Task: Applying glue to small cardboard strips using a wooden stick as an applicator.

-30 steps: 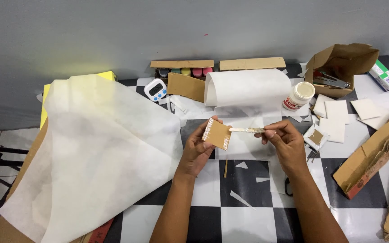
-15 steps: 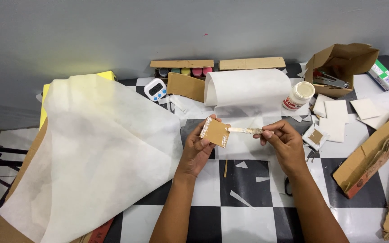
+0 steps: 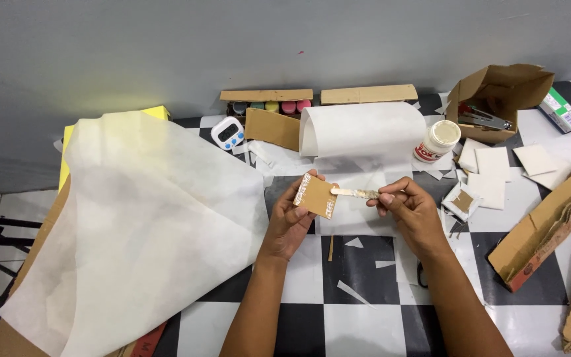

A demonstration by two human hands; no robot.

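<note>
Pinching small brown cardboard square (image 3: pixel 316 196) in left hand (image 3: pixel 290 221) fingers, right hand (image 3: pixel 409 210) gripping glue-coated wooden stick (image 3: pixel 355 193); excess glue may smear fingers.

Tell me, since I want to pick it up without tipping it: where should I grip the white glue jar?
Grip the glue jar around its round body, below the wide cream lid. Probably come from the front right, since the paper roll stands close on its left and the open cardboard box behind it.

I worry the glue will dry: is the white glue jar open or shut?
Shut, it seems: the white glue jar stands upright with its cream lid in place.
</note>
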